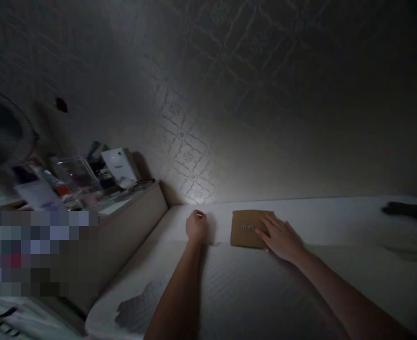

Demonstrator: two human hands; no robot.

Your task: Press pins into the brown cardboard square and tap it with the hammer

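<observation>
A flat brown rectangular piece, maybe a pouch or an envelope, lies on the white surface by the wall, with small pale lettering near its middle. My right hand rests on its right side, fingers stretched out and spread. To the left of it, my left hand is closed in a fist close to the surface. A thin bright line shows at its fingers, too small to name. Whatever the fist holds, if anything, is hidden.
On the left stands a dresser with a white box, a clear plastic organizer and a round mirror. A dark object lies far right. A patterned wall rises behind.
</observation>
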